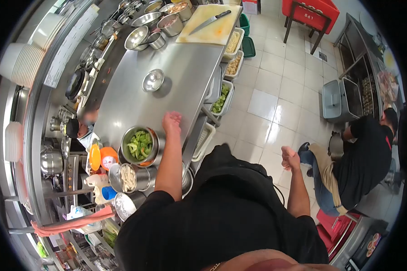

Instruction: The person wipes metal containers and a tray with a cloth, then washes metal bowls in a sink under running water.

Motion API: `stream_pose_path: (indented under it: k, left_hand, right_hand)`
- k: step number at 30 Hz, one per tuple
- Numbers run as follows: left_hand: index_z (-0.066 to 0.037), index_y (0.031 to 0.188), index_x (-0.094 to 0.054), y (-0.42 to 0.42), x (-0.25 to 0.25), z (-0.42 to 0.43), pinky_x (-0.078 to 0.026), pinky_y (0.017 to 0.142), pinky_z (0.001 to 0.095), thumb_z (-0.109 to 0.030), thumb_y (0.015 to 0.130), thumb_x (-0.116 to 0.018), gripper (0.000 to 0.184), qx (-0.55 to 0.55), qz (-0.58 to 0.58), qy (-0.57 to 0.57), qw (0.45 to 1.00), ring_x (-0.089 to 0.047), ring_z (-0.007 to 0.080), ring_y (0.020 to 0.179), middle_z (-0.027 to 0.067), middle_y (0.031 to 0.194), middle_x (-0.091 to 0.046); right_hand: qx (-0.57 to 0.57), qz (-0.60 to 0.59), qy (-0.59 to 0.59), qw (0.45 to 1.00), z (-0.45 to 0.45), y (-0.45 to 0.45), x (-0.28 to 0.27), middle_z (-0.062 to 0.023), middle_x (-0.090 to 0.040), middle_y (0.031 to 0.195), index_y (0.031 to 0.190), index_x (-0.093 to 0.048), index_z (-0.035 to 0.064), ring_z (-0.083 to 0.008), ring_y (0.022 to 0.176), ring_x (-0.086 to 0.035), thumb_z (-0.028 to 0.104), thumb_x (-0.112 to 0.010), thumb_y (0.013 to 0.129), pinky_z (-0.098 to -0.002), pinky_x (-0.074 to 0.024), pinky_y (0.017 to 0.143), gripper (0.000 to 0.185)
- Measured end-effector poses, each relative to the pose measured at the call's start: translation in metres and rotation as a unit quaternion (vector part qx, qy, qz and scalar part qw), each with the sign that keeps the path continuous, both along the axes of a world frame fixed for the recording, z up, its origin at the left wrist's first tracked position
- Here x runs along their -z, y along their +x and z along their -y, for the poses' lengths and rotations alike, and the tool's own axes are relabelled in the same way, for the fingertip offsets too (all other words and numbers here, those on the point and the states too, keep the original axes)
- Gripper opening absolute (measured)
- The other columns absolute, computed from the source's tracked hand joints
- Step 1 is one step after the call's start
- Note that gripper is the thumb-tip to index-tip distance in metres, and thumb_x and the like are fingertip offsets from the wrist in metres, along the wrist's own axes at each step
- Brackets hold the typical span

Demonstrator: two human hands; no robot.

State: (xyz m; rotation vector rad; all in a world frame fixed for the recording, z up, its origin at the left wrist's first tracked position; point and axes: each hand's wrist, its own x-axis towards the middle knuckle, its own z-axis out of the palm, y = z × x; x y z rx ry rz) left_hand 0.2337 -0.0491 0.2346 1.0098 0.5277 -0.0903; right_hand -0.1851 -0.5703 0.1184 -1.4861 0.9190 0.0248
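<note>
Cut greens point(140, 144) lay in a pot point(124, 145), with neither hand on them.
The left hand point(172, 123) hung over the surface point(126, 104) near its right edge, fingers loosely apart and clamped on nothing visible; the right hand point(290, 158) hung beyond that edge above the tiled floor point(269, 140), likewise loose. The pot stood towards the near end of the surface, and a metal bowl point(153, 80) sat around the middle. The cutting of these greens seemed done, and the knife point(208, 23) lay on the cutting board point(212, 37) at the far right corner; what was left could not be told.
</note>
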Motion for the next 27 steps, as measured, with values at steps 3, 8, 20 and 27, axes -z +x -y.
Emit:
stream_pose_path:
  k: [3,8,20,27]
  left_hand:
    - [-0.003,0.108,-0.045,0.057,-0.006,0.009,-0.052,0.071,0.0394,-0.028,0.098,-0.052,0.028,-0.050,-0.002,0.007,0.999,-0.059,0.0266,0.085,0.0128,0.102,-0.057]
    - [-0.003,0.108,-0.048,0.154,0.004,0.005,-0.050,0.074,0.0388,-0.034,0.098,-0.051,0.033,-0.165,0.015,-0.043,0.985,-0.054,0.0245,0.082,0.0120,0.101,-0.050]
    - [0.013,0.097,-0.061,0.274,0.002,0.029,-0.058,0.077,0.0415,-0.012,0.090,-0.059,0.026,-0.065,0.065,0.434,0.896,-0.066,0.0335,0.093,0.0238,0.102,-0.064]
    - [0.016,0.111,-0.054,0.349,-0.004,0.105,-0.059,0.083,0.0392,-0.002,0.089,-0.051,0.028,-0.104,0.073,0.196,0.972,-0.062,0.0324,0.101,0.0235,0.112,-0.058]
  right_hand:
    - [-0.045,0.020,-0.030,0.998,0.015,0.045,-0.013,-0.0040,-0.067,0.080,0.096,-0.068,0.0002,-0.0141,0.074,-0.063,0.006,-0.056,0.078,-0.0267,-0.0502,0.066,0.022]
    - [-0.020,0.115,0.258,0.959,0.006,0.057,-0.032,-0.0057,-0.067,0.080,0.089,-0.068,0.0053,-0.0111,0.055,-0.054,0.004,-0.052,0.078,-0.0266,-0.0399,0.044,0.019]
    - [0.155,-0.313,0.269,0.898,0.009,0.034,-0.067,-0.0007,-0.036,0.049,0.061,-0.038,0.0145,-0.0084,0.037,-0.028,0.006,-0.047,0.076,-0.0292,-0.0213,0.032,0.020]
    - [-0.072,-0.238,0.075,0.966,0.107,0.172,0.002,-0.0075,-0.064,0.065,0.072,-0.066,0.0046,-0.0168,0.052,-0.060,0.004,-0.053,0.076,-0.0355,-0.0460,0.043,0.014]
